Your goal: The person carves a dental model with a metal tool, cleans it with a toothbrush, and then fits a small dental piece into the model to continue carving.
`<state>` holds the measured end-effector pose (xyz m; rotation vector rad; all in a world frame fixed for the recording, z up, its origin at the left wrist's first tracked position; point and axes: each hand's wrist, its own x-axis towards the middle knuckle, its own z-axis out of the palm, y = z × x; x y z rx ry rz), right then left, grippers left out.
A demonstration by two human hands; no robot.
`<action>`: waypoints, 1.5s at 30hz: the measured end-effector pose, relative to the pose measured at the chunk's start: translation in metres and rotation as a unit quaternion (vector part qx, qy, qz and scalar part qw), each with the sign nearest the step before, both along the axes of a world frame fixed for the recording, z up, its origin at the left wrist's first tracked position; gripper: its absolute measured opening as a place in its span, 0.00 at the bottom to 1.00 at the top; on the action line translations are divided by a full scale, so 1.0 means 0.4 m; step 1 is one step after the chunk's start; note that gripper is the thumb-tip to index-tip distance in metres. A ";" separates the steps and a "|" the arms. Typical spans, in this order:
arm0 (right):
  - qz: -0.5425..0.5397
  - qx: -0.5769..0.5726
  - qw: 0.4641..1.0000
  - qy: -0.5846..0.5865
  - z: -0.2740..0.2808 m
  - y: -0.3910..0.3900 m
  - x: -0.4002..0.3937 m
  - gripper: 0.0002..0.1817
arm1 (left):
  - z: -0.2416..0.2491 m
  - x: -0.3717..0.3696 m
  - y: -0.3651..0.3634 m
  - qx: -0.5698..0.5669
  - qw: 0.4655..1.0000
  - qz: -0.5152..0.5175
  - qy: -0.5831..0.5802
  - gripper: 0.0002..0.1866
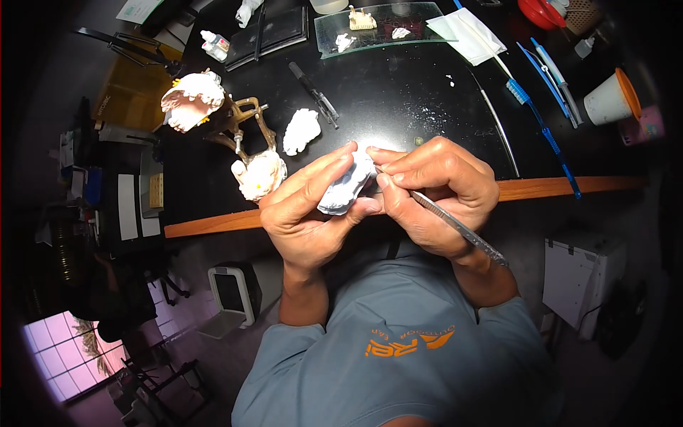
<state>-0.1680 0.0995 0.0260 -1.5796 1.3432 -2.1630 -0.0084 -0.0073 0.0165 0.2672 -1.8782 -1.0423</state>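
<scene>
My left hand [302,220] is closed around a pale bluish-white dental plaster cast [346,187], its fingers along the far side and its thumb below. From the other side my right hand [448,188] pinches a slim metal carving knife [459,229] like a pen. The knife's patterned handle slants down to the right, and its tip is hidden by my fingers at the cast's edge. Just left of the hands stands a brass-coloured articulator [245,117] with one plaster model [192,99] on its upper part and another model [260,176] beside my left hand.
A loose white plaster piece [302,132] and a black pen-like tool [313,92] lie on the black table. A glass slab [384,46] is at the back. Rightward are a blue toothbrush [544,132], a metal rod [501,132] and a cup [610,97]. A wooden edge [555,188] borders the table.
</scene>
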 end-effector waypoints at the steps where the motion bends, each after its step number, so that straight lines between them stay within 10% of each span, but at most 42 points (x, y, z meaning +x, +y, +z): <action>1: 0.004 -0.001 1.000 -0.006 -0.001 -0.001 -0.002 0.11 | -0.001 0.001 -0.002 -0.002 1.000 -0.007 -0.002 0.33; 18: -0.008 -0.014 0.999 -0.032 -0.006 -0.007 0.003 0.08 | 0.002 -0.004 0.020 0.062 0.997 -0.048 0.015 0.46; 45: -0.001 -0.009 0.999 -0.045 -0.007 -0.008 0.003 0.06 | 0.000 -0.019 0.020 0.036 0.998 -0.037 0.030 0.39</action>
